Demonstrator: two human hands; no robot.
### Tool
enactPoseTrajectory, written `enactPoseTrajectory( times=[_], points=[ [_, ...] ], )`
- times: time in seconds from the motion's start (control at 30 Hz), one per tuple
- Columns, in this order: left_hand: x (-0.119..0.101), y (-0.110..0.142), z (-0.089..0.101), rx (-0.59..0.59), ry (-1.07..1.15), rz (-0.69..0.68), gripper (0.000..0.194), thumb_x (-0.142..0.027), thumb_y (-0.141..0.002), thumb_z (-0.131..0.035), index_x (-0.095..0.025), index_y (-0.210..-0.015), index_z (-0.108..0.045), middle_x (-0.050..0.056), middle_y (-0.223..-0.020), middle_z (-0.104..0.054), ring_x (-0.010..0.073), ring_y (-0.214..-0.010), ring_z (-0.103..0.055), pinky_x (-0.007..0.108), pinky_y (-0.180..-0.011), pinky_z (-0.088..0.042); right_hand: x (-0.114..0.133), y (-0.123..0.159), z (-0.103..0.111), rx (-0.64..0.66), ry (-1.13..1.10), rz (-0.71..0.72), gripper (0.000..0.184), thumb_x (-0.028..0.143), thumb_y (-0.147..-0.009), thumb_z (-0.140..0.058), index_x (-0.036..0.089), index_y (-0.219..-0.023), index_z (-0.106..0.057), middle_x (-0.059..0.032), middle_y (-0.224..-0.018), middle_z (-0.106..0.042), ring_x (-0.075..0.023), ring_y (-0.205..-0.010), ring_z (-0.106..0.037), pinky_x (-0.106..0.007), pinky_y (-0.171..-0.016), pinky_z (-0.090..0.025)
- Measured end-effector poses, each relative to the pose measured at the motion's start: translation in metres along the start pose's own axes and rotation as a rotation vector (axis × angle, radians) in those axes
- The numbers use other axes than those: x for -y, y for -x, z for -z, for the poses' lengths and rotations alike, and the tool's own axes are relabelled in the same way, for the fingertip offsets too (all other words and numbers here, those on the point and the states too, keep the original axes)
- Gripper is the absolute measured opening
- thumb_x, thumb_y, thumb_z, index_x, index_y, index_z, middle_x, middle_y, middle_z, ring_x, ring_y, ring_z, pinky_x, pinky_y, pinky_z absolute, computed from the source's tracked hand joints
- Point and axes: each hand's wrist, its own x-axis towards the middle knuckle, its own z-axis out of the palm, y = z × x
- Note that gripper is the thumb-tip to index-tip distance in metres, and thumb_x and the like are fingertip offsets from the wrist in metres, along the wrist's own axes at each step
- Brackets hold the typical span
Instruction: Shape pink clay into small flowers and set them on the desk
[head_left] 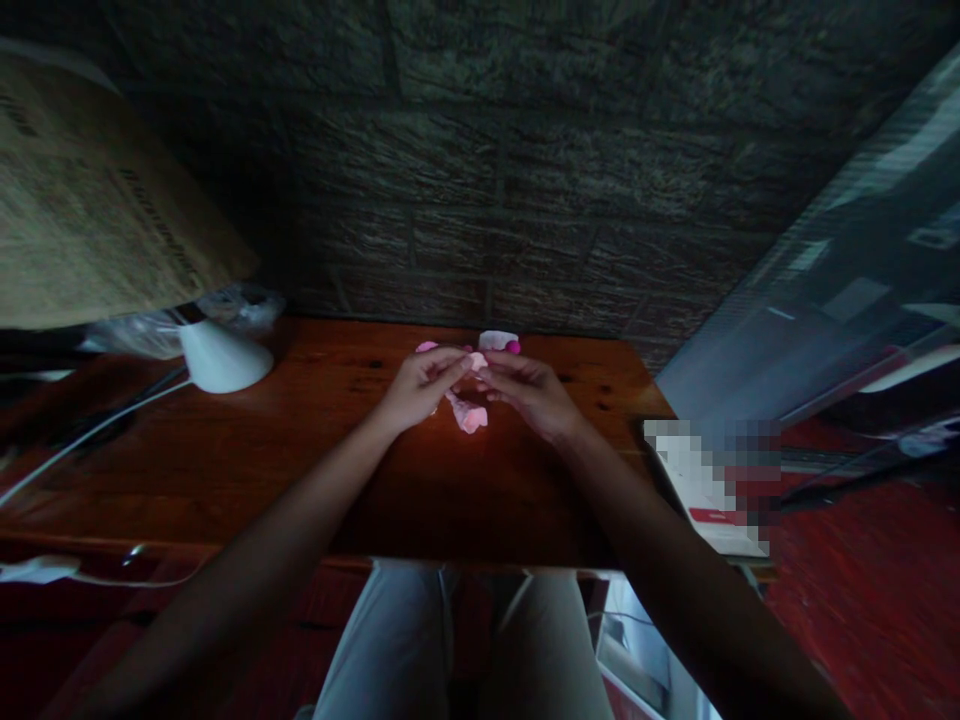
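My left hand (pixel 420 388) and my right hand (pixel 529 392) meet over the middle of a red-brown wooden table (pixel 300 470). Both pinch the top of a small pale pink crumpled piece (pixel 469 412), which hangs down between them to the tabletop. I cannot tell whether it is paper, cloth or plastic. Just behind the hands lies a small white thing with pink parts (pixel 499 342), partly hidden by the fingers.
A white lamp base (pixel 223 357) with a white cable stands at the back left, next to clear plastic wrap (pixel 240 305). A brown cardboard box (pixel 82 200) looms at the left. A dark brick wall backs the table. Papers (pixel 709 500) lie at the right edge.
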Motion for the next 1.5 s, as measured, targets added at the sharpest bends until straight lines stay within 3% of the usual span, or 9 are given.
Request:
enactPoseTrajectory(
  times=[0.23, 0.37, 0.5, 0.63, 0.8, 0.9, 1.17, 1.33, 1.5],
  points=[
    [-0.005, 0.001, 0.001, 0.109, 0.025, -0.029, 0.026, -0.042, -0.093, -0.067, -0.019, -0.088, -0.079, 0.003, -0.075, -0.074, 0.0150, -0.074, -0.067, 0.027, -0.067, -0.055, -0.004, 0.001, 0.003, 0.034, 0.143, 0.069, 0.039, 0.043, -0.075, -0.085, 0.029, -0.111, -0.079, 0.0013, -0.085, -0.080, -0.0135, -0.075, -0.072, -0.030, -0.073, -0.059],
    [-0.003, 0.001, 0.002, 0.152, 0.033, -0.081, 0.029, -0.045, -0.093, -0.066, -0.020, -0.092, -0.081, 0.004, -0.075, -0.074, 0.0155, -0.074, -0.066, 0.027, -0.066, -0.055, -0.004, 0.001, 0.004, 0.043, 0.199, 0.119, 0.036, 0.044, -0.075, -0.085, 0.027, -0.106, -0.079, 0.0014, -0.078, -0.078, -0.0140, -0.070, -0.072, -0.031, -0.070, -0.060],
    [0.001, 0.002, 0.001, 0.185, 0.062, -0.033, 0.036, -0.051, -0.094, -0.064, -0.021, -0.103, -0.081, 0.005, -0.082, -0.076, 0.0129, -0.066, -0.064, 0.025, -0.060, -0.052, -0.004, 0.000, 0.003, -0.021, 0.275, 0.182, 0.035, 0.047, -0.077, -0.083, 0.025, -0.103, -0.077, 0.0012, -0.078, -0.077, -0.0142, -0.069, -0.071, -0.029, -0.067, -0.059],
    [0.007, 0.000, 0.001, 0.069, 0.051, -0.011, 0.038, -0.050, -0.091, -0.067, -0.021, -0.112, -0.079, 0.007, -0.097, -0.079, 0.0141, -0.074, -0.067, 0.027, -0.066, -0.055, -0.003, -0.003, 0.006, -0.103, 0.280, 0.201, 0.035, 0.052, -0.076, -0.082, 0.023, -0.095, -0.076, -0.0020, -0.092, -0.078, -0.0167, -0.084, -0.073, -0.030, -0.073, -0.060],
    [0.013, -0.004, 0.010, -0.236, -0.020, 0.012, 0.034, -0.048, -0.091, -0.067, -0.018, -0.102, -0.079, 0.009, -0.092, -0.080, 0.0162, -0.077, -0.070, 0.028, -0.071, -0.056, -0.002, -0.006, 0.013, -0.143, 0.245, 0.160, 0.042, 0.056, -0.074, -0.083, 0.022, -0.096, -0.075, -0.0031, -0.093, -0.078, -0.0171, -0.084, -0.072, -0.035, -0.083, -0.060],
    [0.017, -0.005, 0.014, -0.315, -0.090, 0.006, 0.031, -0.046, -0.092, -0.066, -0.018, -0.097, -0.079, 0.007, -0.089, -0.080, 0.0162, -0.075, -0.071, 0.028, -0.070, -0.057, -0.002, -0.007, 0.014, -0.158, 0.300, 0.151, 0.044, 0.058, -0.073, -0.082, 0.023, -0.100, -0.078, -0.0028, -0.096, -0.078, -0.0172, -0.086, -0.070, -0.035, -0.085, -0.057],
    [0.024, -0.007, 0.017, -0.399, -0.202, -0.054, 0.028, -0.040, -0.095, -0.061, -0.017, -0.093, -0.078, 0.007, -0.085, -0.079, 0.0168, -0.077, -0.072, 0.028, -0.074, -0.058, 0.001, -0.003, 0.013, -0.137, 0.421, 0.144, 0.042, 0.062, -0.073, -0.079, 0.021, -0.069, -0.073, 0.0020, -0.063, -0.065, -0.0111, -0.057, -0.053, -0.028, -0.058, -0.045],
    [0.019, -0.003, 0.012, -0.301, -0.220, -0.105, 0.029, -0.042, -0.093, -0.065, -0.017, -0.093, -0.078, 0.006, -0.083, -0.079, 0.0154, -0.074, -0.070, 0.026, -0.070, -0.056, -0.002, -0.002, 0.012, -0.157, 0.451, 0.126, 0.048, 0.066, -0.075, -0.077, 0.020, -0.063, -0.069, 0.0036, -0.055, -0.058, -0.0104, -0.052, -0.047, -0.027, -0.054, -0.040],
    [0.011, 0.001, -0.001, -0.050, -0.170, -0.167, 0.028, -0.037, -0.093, -0.067, -0.019, -0.111, -0.077, 0.009, -0.100, -0.079, 0.0154, -0.083, -0.070, 0.026, -0.072, -0.055, -0.005, -0.003, 0.007, -0.017, 0.464, 0.185, 0.037, 0.059, -0.081, -0.074, 0.023, -0.091, -0.078, 0.0000, -0.086, -0.075, -0.0156, -0.077, -0.064, -0.032, -0.080, -0.052]
  ],
)
